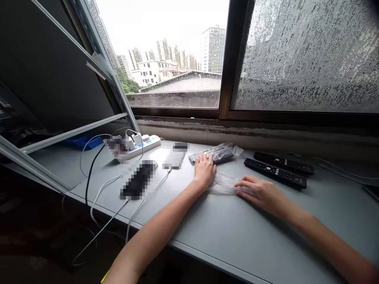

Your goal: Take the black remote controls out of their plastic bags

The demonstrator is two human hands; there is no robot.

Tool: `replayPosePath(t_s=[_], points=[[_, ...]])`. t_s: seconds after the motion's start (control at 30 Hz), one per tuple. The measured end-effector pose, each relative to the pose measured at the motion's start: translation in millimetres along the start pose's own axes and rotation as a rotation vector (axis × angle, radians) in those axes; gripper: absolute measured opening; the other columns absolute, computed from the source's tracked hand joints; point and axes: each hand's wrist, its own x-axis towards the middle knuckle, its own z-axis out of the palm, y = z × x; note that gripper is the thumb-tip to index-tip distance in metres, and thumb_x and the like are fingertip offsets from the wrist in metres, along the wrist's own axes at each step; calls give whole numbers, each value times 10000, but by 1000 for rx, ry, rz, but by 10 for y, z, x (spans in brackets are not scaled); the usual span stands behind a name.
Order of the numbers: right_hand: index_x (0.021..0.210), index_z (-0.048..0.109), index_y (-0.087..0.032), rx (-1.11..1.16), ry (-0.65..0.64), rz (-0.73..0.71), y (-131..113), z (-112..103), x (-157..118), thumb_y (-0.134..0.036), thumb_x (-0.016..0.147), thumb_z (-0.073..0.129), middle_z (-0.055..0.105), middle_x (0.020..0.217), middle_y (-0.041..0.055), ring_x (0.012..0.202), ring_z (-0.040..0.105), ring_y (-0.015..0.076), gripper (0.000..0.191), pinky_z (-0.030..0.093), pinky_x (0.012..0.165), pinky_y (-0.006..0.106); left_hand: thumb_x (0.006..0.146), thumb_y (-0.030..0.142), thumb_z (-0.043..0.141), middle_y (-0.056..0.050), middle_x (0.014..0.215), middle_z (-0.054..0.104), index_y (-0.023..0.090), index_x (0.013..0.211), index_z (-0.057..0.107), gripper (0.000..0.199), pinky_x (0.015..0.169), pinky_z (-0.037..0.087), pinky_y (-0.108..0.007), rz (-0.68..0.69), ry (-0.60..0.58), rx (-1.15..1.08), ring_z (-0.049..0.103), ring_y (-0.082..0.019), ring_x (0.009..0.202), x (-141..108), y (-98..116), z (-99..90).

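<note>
A clear plastic bag (222, 184) lies flattened on the grey desk between my hands. My left hand (205, 172) rests palm down over its left end, fingers stretched toward the bagged remotes and touching their near edge. At the bag's right end, my right hand (262, 192) has the thin plastic between its thumb and fingers. Behind my left hand are the remote controls in clear wrapping (217, 152), partly covered by my fingertips. Two bare black remote controls lie to the right, the nearer one (275, 173) in front of the farther one (284, 163).
A white power strip (148, 145) with plugs stands at the back left. Two blurred-out devices, one dark (139, 179) and one pale (176, 157), lie left of my arm on white cables. A metal frame (77, 132) rises at left; a window (166, 59) is behind the desk (213, 240).
</note>
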Motion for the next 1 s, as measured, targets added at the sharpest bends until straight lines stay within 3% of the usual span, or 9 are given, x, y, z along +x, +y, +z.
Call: replayPosePath(t_s=[0.1, 0.23, 0.33, 0.47, 0.6, 0.73, 0.83, 1.0], points=[[1017, 616, -286, 29, 6, -2, 9, -7, 2, -417, 889, 375, 614, 972, 42, 758, 616, 174, 303, 481, 682, 315, 854, 268, 414, -151, 1154, 511, 137, 1275, 395, 442, 922, 349, -424, 9, 27, -32, 464, -279, 1088, 33, -12, -32], [1007, 625, -282, 64, 2, -10, 0, -27, 9, -397, 897, 362, 618, 956, 46, 744, 611, 169, 307, 475, 660, 303, 822, 370, 462, -175, 1234, 446, 108, 1293, 365, 548, 976, 285, -446, -68, 5, -78, 381, -311, 1171, 73, -77, -27], [995, 628, -275, 78, -8, -9, -18, -41, 14, -373, 909, 342, 619, 939, 43, 742, 605, 163, 314, 472, 673, 298, 816, 279, 444, -153, 1231, 456, 112, 1233, 427, 449, 980, 287, -385, 15, -16, -83, 371, -275, 1187, 90, -105, -50], [971, 631, -288, 66, 16, 0, -21, -36, 14, -377, 911, 334, 621, 917, 27, 732, 603, 158, 316, 466, 646, 279, 748, 142, 443, -104, 1095, 520, 136, 1060, 519, 321, 881, 354, -315, 93, -35, -92, 464, -222, 1050, 101, -103, -135], [955, 631, -290, 43, 17, -18, -9, -16, 16, -334, 918, 321, 626, 927, 25, 749, 598, 157, 315, 467, 648, 281, 722, 184, 473, -93, 1043, 520, 144, 1018, 498, 300, 860, 358, -339, 63, -39, -99, 470, -230, 1001, 109, -125, -172], [964, 628, -283, 47, 56, -53, -2, 2, 26, -212, 909, 314, 642, 988, 30, 884, 583, 183, 326, 465, 749, 333, 723, 245, 485, -107, 1050, 501, 138, 1015, 473, 311, 885, 343, -386, 19, -65, -91, 453, -256, 1015, 112, -166, -155], [989, 622, -279, 71, 79, -59, 2, 9, 30, -191, 902, 316, 642, 1044, 34, 952, 577, 193, 330, 450, 819, 370, 687, 189, 501, -104, 1037, 495, 141, 1041, 449, 361, 864, 367, -359, 15, -74, -111, 466, -247, 1000, 110, -194, -176], [1047, 611, -289, 129, 86, -55, 4, 23, 27, -229, 901, 324, 638, 1081, 28, 960, 588, 187, 327, 454, 839, 371, 660, 107, 508, -72, 1025, 464, 204, 1116, 402, 478, 750, 429, -308, -5, 73, -150, 524, -202, 836, 141, -252, -312]])
